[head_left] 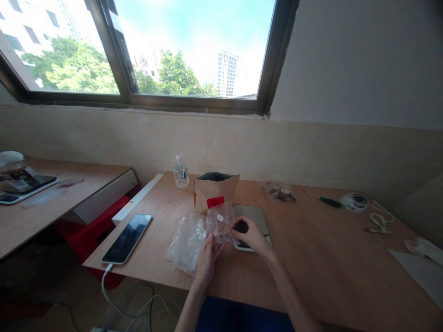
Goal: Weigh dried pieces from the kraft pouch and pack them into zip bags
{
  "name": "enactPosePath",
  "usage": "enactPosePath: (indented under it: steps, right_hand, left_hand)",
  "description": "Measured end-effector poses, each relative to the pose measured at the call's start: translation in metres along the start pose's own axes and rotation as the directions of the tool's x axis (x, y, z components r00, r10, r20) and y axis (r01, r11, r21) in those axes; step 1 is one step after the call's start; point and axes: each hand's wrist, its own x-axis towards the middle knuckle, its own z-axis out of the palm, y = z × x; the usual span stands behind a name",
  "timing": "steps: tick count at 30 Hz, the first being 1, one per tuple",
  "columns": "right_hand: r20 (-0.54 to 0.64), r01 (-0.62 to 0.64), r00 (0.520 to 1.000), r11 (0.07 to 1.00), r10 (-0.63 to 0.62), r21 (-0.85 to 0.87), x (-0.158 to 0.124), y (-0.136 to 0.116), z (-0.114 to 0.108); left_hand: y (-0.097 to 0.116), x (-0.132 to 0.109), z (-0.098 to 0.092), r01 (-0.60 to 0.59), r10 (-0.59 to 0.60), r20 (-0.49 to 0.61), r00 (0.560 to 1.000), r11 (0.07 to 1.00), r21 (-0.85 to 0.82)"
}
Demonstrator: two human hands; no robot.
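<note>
My left hand (207, 258) pinches the lower edge of a small clear zip bag (221, 221) with a red strip, held just above the wooden table (311, 258). My right hand (251, 235) grips the same bag on its right side, where something dark shows inside it. Under my right hand lies a flat digital scale (254, 216). A pile of several clear plastic bags (187, 242) rests to the left of my hands. Behind the bag stands an open brown paper pouch (215, 190) with a red label.
A phone (128, 237) on a white cable lies at the left. A water bottle (180, 171) stands at the back. A filled clear bag (279, 192), a screwdriver (323, 199), a tape roll (355, 201) and scissors (379, 222) lie at the right. Another desk (41, 203) stands at the left.
</note>
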Motion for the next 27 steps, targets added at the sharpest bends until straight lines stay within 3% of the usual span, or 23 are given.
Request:
enactPosePath:
  steps: [4,8,10,13,17,23,27]
  right_hand:
    - [-0.166,0.085,0.981,0.992,-0.100,-0.092,0.003,-0.026,-0.025]
    - [-0.395,0.222,0.882,0.966,-0.256,-0.131,0.023,-0.073,-0.044]
    - [-0.421,0.293,0.842,0.942,-0.336,-0.166,0.041,-0.096,-0.044]
    - [-0.301,0.389,0.845,0.895,-0.441,-0.219,0.070,-0.120,-0.034]
    - [-0.052,0.446,0.873,0.836,-0.486,-0.320,0.099,-0.128,-0.017]
    - [-0.059,0.461,0.840,0.768,-0.539,-0.445,0.116,-0.115,0.000]
    - [-0.013,0.437,0.845,0.704,-0.535,-0.560,0.122,-0.103,0.006]
  left_hand:
    - [-0.002,0.003,-0.004,0.020,-0.022,-0.101,0.995,1.000,-0.024]
    - [-0.001,0.002,-0.003,0.038,-0.041,-0.148,0.988,0.999,-0.026]
    - [0.000,0.001,-0.002,0.047,-0.050,-0.142,0.989,0.999,-0.025]
    - [0.002,-0.001,0.000,0.056,-0.059,-0.159,0.985,0.998,-0.024]
    - [0.001,0.000,0.000,0.054,-0.058,-0.159,0.986,0.998,-0.028]
    - [0.001,0.001,0.000,0.076,-0.077,-0.156,0.985,0.997,-0.012]
    - [0.001,0.001,-0.001,0.086,-0.085,-0.142,0.986,0.996,0.000]
